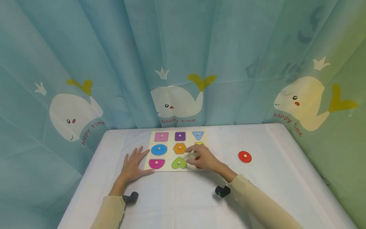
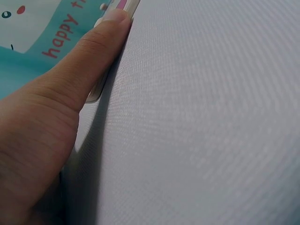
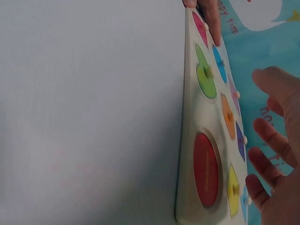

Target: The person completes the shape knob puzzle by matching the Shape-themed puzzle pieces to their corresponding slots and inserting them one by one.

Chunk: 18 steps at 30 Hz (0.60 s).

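Note:
A cream shape-puzzle board [image 1: 169, 159] lies flat on the table, holding several coloured knobbed pieces. My left hand [image 1: 132, 168] spreads its fingers along the board's left side, the thumb resting on the near-left corner. Over the board's right part hovers my right hand [image 1: 204, 158], fingers apart and loosely bent, nothing between them. Beneath it in the right wrist view, a red round recess [image 3: 206, 171] shows no knob, beside a yellow piece [image 3: 233, 190]. The green heart piece [image 1: 179, 164] and orange hexagon piece [image 1: 178, 149] sit just left of the right hand's fingertips.
A red circle piece [image 1: 243, 158] with a pale knob lies on the white-covered table [image 1: 183, 200], right of the board. Behind the table hangs a blue curtain [image 1: 228, 63] printed with whales. Each wrist carries a small black camera.

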Motion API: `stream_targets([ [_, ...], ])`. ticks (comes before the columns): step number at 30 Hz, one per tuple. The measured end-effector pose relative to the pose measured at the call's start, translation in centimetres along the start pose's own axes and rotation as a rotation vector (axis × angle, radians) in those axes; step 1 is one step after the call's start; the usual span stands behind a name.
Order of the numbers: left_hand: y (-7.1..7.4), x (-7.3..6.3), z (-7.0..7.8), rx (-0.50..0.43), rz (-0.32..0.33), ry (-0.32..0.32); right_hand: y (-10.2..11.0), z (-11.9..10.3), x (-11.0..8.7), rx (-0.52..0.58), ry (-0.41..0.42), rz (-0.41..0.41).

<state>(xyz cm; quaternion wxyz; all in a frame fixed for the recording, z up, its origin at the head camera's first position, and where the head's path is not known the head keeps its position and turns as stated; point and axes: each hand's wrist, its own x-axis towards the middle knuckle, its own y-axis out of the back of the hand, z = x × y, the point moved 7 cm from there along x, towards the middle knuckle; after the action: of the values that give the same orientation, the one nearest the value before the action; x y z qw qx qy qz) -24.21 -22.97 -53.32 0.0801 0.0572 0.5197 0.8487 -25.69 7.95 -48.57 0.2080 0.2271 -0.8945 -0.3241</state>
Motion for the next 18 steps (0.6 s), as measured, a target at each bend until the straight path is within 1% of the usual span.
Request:
stream_targets([
  [4, -0.1, -0.1, 0.0, -0.004, 0.016, -0.013, 1.0, 0.7, -0.4, -0.044, -0.052, -0.003],
  [8, -0.1, -0.2, 0.1, -0.009, 0.033, -0.028, 1.8, 1.4, -0.9, -0.047, -0.098, 0.002],
  [18, -0.1, 0.0, -0.1, -0.003, 0.009, -0.008, 3.8, 3.2, -2.0, -0.054, -0.167, 0.038],
])
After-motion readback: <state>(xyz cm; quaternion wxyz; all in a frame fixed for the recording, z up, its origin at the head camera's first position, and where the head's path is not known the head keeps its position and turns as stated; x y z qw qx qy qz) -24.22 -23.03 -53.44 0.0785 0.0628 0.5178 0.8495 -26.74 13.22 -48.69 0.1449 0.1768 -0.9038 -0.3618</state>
